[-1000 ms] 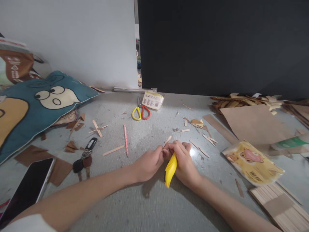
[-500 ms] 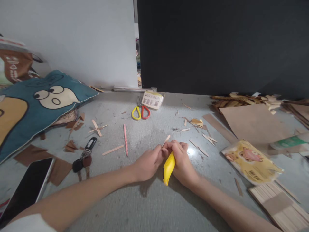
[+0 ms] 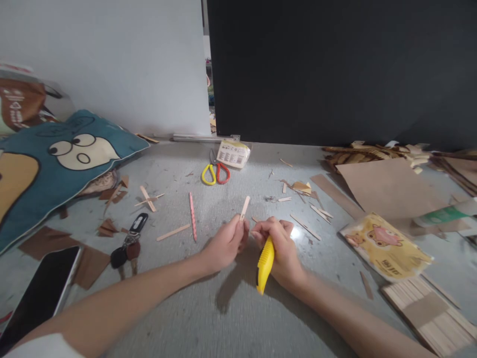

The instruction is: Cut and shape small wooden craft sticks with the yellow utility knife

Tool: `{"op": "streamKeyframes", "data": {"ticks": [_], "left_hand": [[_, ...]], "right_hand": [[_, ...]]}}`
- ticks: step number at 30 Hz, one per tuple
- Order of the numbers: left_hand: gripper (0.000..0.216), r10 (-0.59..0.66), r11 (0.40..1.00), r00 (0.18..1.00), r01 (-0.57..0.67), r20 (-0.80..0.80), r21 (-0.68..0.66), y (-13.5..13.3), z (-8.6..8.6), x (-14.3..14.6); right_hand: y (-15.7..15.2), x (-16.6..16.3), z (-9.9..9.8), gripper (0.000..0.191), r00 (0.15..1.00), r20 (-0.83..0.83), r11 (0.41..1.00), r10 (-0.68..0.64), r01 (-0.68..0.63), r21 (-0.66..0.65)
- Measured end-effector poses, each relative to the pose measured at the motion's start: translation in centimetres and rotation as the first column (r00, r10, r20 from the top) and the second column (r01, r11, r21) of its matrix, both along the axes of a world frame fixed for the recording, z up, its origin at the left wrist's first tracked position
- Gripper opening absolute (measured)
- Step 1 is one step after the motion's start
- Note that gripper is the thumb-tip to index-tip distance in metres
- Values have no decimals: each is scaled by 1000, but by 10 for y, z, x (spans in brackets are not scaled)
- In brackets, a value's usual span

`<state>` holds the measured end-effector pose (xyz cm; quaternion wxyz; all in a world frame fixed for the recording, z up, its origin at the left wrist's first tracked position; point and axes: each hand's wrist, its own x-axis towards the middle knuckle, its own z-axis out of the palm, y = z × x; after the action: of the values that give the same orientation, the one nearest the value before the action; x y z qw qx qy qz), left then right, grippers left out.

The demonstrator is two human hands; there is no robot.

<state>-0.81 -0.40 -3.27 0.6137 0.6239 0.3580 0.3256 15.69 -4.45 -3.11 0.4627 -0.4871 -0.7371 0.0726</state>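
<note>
Holding one wooden stick (image 3: 245, 207), one yellow tool (image 3: 265, 263)

The left hand (image 3: 225, 243) hides the bottom end of the wooden stick (image 3: 245, 207). The right hand (image 3: 281, 248) covers the front of the yellow tool (image 3: 266, 263), so its tip can't be seen. The left arm (image 3: 149, 288) covers part of the phone (image 3: 40, 298). The left edge cuts off the pillow (image 3: 48, 154), and the bottom edge cuts the bundle of sticks (image 3: 428, 313). The green tube (image 3: 443, 215) runs off the right side. Words on the white pack (image 3: 233, 153) are too tiny to read. Things in the wall gap (image 3: 210, 94) look blurry.
</note>
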Motion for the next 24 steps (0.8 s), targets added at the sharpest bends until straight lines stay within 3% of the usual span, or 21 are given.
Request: {"op": "streamKeyframes", "data": {"ticks": [5,10,16,24], "left_hand": [[51,2,993,983,20,186,-116,2,4,2],[49,19,994,966,9,256,-110,3,8,3],[47,33,995,970,-9,242,-100,3,10,2],[46,25,997,985,-13,169,-70,3,10,1]], "right_hand": [[3,2,-2,12,998,-49,998,-33,36,49],[6,7,-2,13,999,-1,998,-43,43,38],[14,20,-4,19,989,123,996,-85,81,37],[22,28,-12,16,963,258,989,-74,103,-102]]}}
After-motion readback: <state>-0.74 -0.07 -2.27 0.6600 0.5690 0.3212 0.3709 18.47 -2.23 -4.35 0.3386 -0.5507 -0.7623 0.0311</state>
